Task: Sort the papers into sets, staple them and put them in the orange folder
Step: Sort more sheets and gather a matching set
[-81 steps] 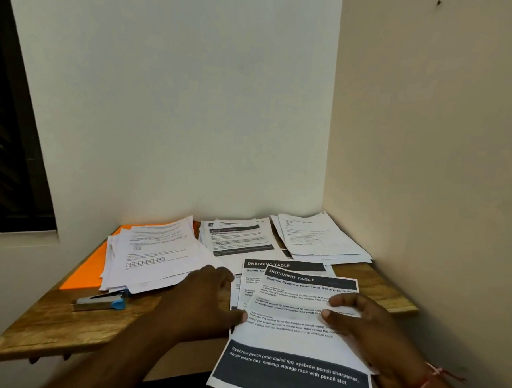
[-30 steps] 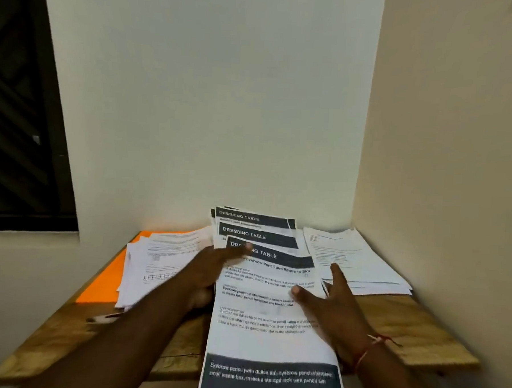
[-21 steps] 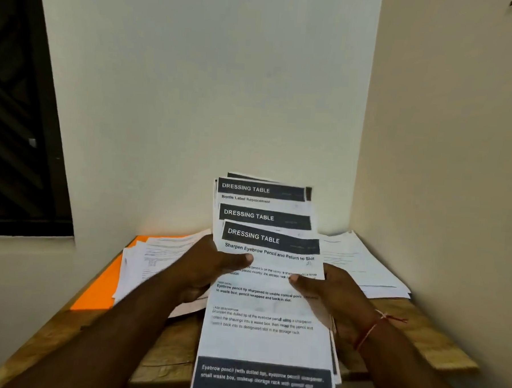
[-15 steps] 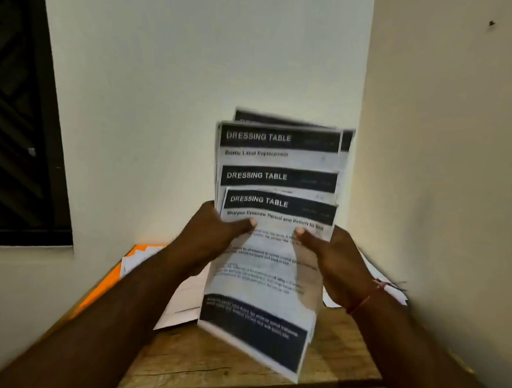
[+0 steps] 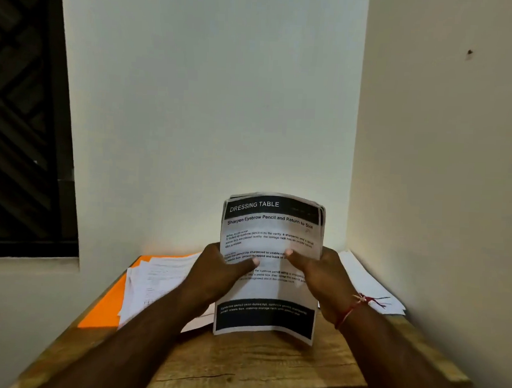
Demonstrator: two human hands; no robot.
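Observation:
A set of "DRESSING TABLE" papers (image 5: pixel 272 224) stands upright on its bottom edge on the wooden table (image 5: pixel 254 368), its sheets squared together. My left hand (image 5: pixel 217 278) grips its left side with the thumb across the front page. My right hand (image 5: pixel 318 275) grips the right side the same way. The orange folder (image 5: pixel 103 307) lies flat at the table's left under a white paper pile (image 5: pixel 152 283). No stapler shows in this view.
Another white paper pile (image 5: pixel 362 285) lies at the back right against the side wall. Walls close the table in behind and on the right. A dark window (image 5: pixel 21 116) is at the left.
Both hands gathered the fanned sheets from the table, lifted them, then brought them down upright on the table with their edges now aligned.

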